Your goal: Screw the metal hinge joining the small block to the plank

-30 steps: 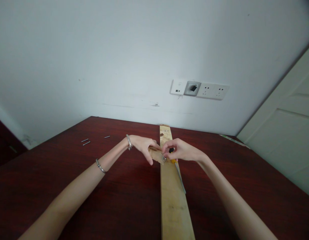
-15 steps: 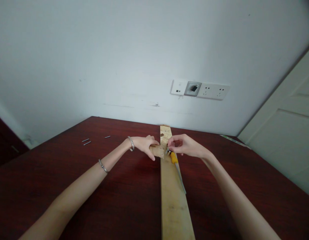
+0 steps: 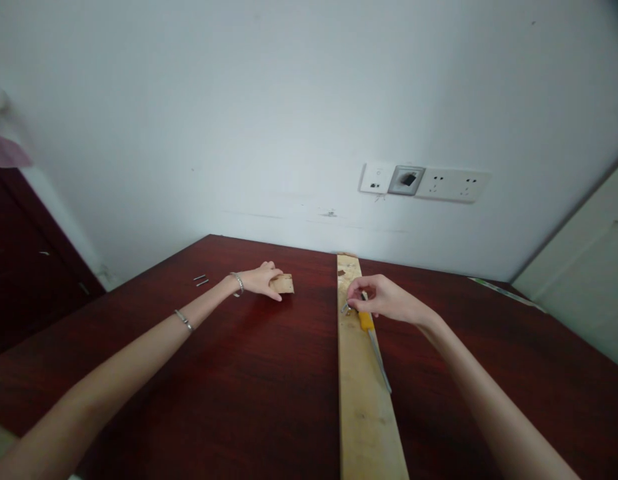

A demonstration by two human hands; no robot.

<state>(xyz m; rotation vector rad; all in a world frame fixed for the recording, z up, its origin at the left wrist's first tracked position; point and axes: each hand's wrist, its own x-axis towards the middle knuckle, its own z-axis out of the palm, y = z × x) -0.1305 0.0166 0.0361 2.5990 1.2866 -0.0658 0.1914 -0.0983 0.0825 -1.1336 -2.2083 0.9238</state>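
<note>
My left hand (image 3: pixel 263 279) grips a small wooden block (image 3: pixel 283 284) and rests it on the dark red table (image 3: pixel 249 380), well left of the long pale plank (image 3: pixel 361 387). My right hand (image 3: pixel 383 299) is over the plank's far part, fingers pinched on a small metal screw (image 3: pixel 345 307). A screwdriver (image 3: pixel 373 340) with a yellow handle lies on the plank just under that hand, its shaft pointing toward me.
Two small nails (image 3: pixel 201 280) lie on the table at the far left. A row of wall sockets (image 3: pixel 423 182) sits above the plank's far end. A dark cabinet (image 3: pixel 19 253) stands at the left, a pale door (image 3: pixel 589 293) at the right.
My left hand has carried the small block leftward off the plank and set it on the table. My right hand stayed over the plank with the metal piece. The view shifted left.
</note>
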